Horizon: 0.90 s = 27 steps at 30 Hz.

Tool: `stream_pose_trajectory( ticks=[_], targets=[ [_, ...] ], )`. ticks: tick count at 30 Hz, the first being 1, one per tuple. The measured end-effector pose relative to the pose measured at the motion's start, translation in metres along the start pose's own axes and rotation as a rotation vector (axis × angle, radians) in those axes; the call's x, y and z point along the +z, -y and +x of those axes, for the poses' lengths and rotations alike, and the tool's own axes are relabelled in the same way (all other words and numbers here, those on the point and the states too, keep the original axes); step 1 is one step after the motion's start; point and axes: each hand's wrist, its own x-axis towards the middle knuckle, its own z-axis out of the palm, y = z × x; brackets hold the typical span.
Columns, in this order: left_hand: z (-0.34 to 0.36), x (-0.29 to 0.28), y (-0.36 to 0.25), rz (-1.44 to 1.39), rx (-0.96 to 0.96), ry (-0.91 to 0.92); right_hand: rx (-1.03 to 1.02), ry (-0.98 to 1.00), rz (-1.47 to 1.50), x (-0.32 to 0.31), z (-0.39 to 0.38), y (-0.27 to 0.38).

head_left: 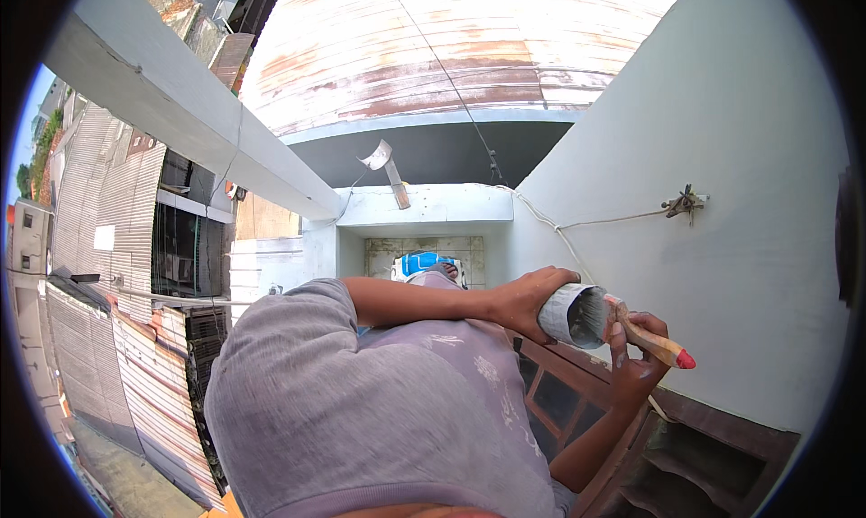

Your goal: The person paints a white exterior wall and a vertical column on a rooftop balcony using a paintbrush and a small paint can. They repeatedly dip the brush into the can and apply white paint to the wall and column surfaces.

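Note:
My left hand [534, 303] is wrapped round a paint-smeared, whitish-grey cup [557, 316], held tilted with its mouth toward the right. In my right hand [637, 356] is a paintbrush [656, 342] with a wooden handle and a red tip. The brush's head end is at the cup's mouth; I cannot tell how far the bristles reach inside. Both hands are close together in front of the pale wall [722, 274], above a brown wooden frame [577, 374] with dark panes. Whitish marks show on my right fingers.
A white ledge [451, 207] ahead bears a curved white metal piece on a stem [390, 173]. Cables [561, 226] run along the wall to a small fixture [686, 204]. A pale beam [198, 94] slants across the left, with rooftops [99, 211] beyond. A blue-and-white item [421, 263] lies below.

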Motion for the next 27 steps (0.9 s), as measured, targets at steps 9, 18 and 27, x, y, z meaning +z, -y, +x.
stream_pose_trajectory(
  ticks=[9, 18, 27],
  targets=[
    [0.003, -0.008, 0.002, 0.02, 0.017, -0.093, 0.09, -0.108, 0.214, -0.001, 0.022, -0.027],
    [0.002, -0.011, 0.005, 0.01, 0.022, -0.149, 0.325, -0.229, 0.572, 0.002, 0.02, -0.061],
    [0.003, -0.013, 0.006, 0.015, 0.012, -0.168, 0.367, -0.311, 0.613, 0.007, 0.011, -0.082]
  ],
)
